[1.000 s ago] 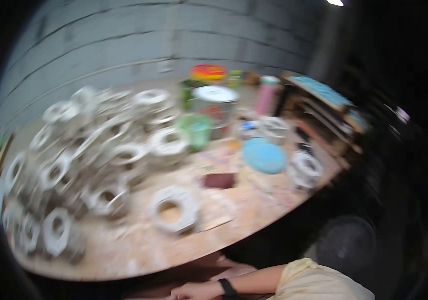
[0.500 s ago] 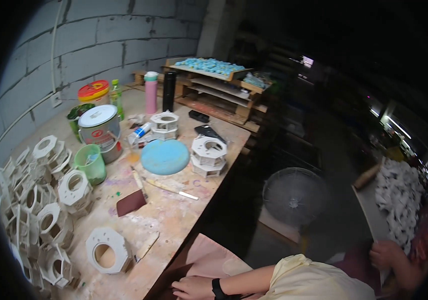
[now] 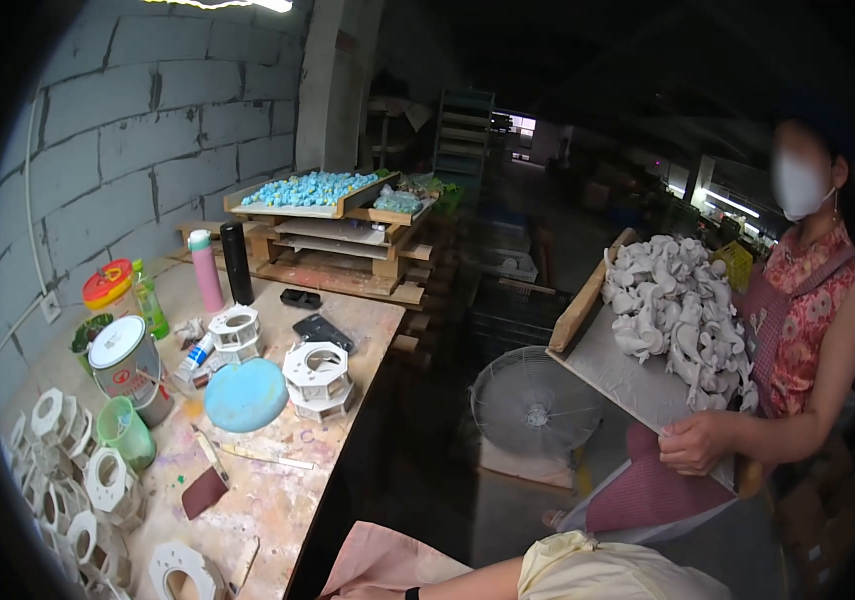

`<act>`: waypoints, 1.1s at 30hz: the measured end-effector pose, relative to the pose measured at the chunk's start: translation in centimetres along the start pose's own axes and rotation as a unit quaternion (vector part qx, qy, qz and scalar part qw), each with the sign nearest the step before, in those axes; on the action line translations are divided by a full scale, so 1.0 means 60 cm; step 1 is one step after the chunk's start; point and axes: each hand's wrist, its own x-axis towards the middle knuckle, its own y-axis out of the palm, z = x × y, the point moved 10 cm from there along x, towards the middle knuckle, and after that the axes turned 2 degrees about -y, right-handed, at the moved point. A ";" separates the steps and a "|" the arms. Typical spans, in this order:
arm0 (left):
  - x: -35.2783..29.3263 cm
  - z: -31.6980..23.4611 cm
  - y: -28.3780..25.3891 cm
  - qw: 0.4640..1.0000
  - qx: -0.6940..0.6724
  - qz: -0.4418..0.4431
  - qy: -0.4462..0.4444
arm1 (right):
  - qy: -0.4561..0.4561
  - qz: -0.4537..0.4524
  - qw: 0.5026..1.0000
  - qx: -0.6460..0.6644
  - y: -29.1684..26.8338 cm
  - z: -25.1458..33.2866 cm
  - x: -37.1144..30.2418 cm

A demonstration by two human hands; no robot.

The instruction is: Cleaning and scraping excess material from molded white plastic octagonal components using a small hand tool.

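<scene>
Only my right arm shows, coming from the lower right in a pale yellow sleeve, with a black band at the wrist. My right hand (image 3: pixel 360 593) is mostly cut off by the lower edge beside a pink cloth (image 3: pixel 388 560), so its fingers are hidden. My left hand is out of view. On the table to the left stands a white octagonal frame (image 3: pixel 163 572), nearest to me. A thin tool (image 3: pixel 246 565) lies beside it. Further up are a dark red sandpaper piece (image 3: pixel 205 495), a blue round pad (image 3: pixel 246 396) and another white octagonal piece (image 3: pixel 318 372).
A person at the right holds a board (image 3: pixel 603 365) heaped with grey-white pieces (image 3: pixel 678 310). A floor fan (image 3: pixel 536 405) stands between us. Several octagonal frames crowd the table's left, near a green cup (image 3: pixel 128 432) and a paint can (image 3: pixel 133 365). Wooden pallets (image 3: pixel 348 270) stand behind.
My view has swung right and up, bringing the person with the loaded board fully into sight. My right hand, visible before, has mostly slipped below the lower edge.
</scene>
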 end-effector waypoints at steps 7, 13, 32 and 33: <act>0.014 -0.036 0.019 0.999 0.047 0.007 0.008 | -0.056 0.000 0.998 0.002 0.015 -0.003 -0.005; 0.005 -0.050 0.017 0.997 0.079 0.007 -0.006 | -0.075 -0.013 0.997 0.005 0.001 0.004 -0.011; -0.064 -0.004 -0.050 0.994 0.078 -0.029 -0.075 | 0.101 -0.057 0.986 0.124 -0.090 -0.040 -0.012; -0.070 0.007 -0.052 0.993 0.074 -0.027 -0.085 | 0.090 -0.110 0.983 0.116 -0.122 -0.066 -0.023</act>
